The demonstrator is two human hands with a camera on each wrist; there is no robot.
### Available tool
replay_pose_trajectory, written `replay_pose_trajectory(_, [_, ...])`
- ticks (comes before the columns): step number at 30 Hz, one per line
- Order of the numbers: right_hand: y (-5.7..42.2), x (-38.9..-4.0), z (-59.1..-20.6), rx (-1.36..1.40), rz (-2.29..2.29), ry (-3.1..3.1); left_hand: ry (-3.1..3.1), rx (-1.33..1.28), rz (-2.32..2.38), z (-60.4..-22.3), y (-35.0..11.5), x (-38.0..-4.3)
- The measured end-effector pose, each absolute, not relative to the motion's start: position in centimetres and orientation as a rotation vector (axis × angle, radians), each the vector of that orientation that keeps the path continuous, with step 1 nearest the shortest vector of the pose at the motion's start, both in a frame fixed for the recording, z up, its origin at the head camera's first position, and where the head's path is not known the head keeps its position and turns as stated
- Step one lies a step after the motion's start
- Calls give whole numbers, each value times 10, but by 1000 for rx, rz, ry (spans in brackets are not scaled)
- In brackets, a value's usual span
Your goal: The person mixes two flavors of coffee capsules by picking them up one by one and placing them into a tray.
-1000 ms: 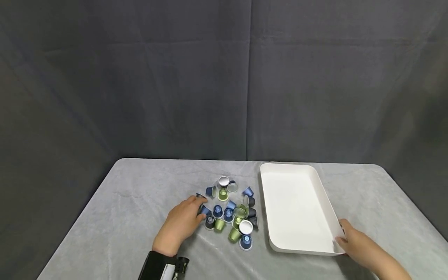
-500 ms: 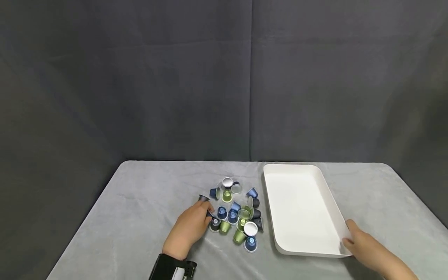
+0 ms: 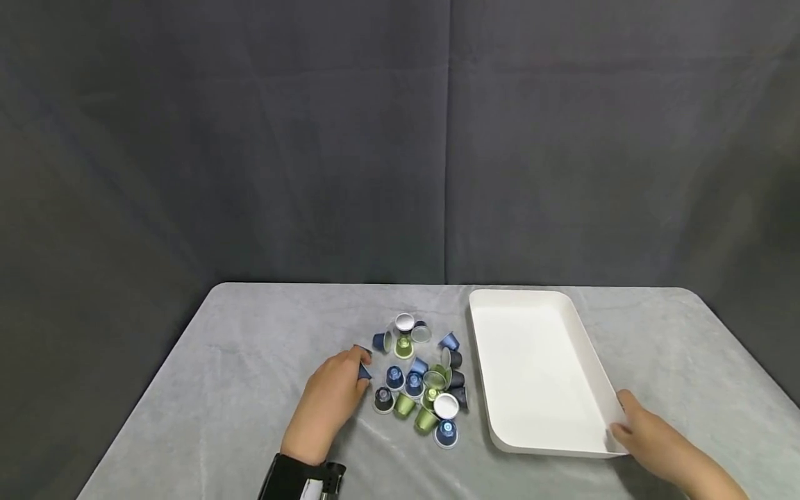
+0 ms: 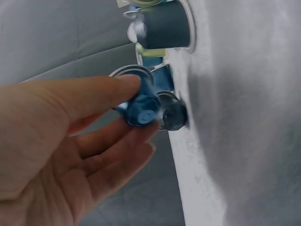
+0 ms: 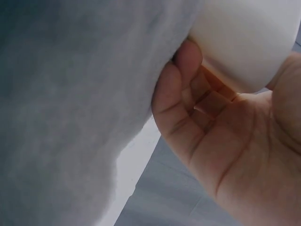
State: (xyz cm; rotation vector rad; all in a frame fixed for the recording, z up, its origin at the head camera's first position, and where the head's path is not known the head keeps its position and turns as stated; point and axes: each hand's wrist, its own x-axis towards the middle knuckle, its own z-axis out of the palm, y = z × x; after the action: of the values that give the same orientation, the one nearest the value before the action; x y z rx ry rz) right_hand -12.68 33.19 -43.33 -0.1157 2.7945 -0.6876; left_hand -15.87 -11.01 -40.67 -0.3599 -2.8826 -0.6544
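My left hand (image 3: 331,392) pinches a blue coffee capsule (image 4: 141,106) between thumb and fingers, at the left side of a loose pile. In the left wrist view its narrow end faces the camera, and a dark capsule (image 4: 173,113) shows just behind. The pile holds several capsules: green (image 3: 427,420), blue (image 3: 446,432) and black (image 3: 384,398), some upside down, some on their sides. To the right lies a shallow white tray (image 3: 544,375). My right hand (image 3: 656,441) grips its near right corner, thumb over the wall and fingers curled beneath the outside (image 5: 225,127).
The grey cloth-covered table (image 3: 250,333) carries both pile and tray. The tray's left wall runs close along the pile's right side. A dark grey curtain (image 3: 312,139) hangs behind the table's far edge.
My left hand has drawn the blue capsule slightly left, apart from the black capsule beside it. My right hand stays on the tray corner. The head view has shifted a little.
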Motion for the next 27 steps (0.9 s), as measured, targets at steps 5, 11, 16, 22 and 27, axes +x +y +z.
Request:
replay_pose_trajectory(5, [332, -125, -434, -134, -709, 2815, -2820, -352, -685, -400, -105, -159])
replay_pose_trajectory(11, [333, -125, -433, -145, -725, 2813, -2772, -409, -750, -395, -94, -157])
replay_pose_trajectory(16, [332, -125, -432, -114, -717, 2790, -2764, -494, -759, -391, -84, -151])
replay_pose_trajectory(22, [333, -126, -433, -116, -732, 2781, -2704, -667, -732, -389, -67, -141])
replay_pose_trajectory(27, [334, -125, -434, -138, -741, 2798, -2699, -786, -734, -385, -50, -133])
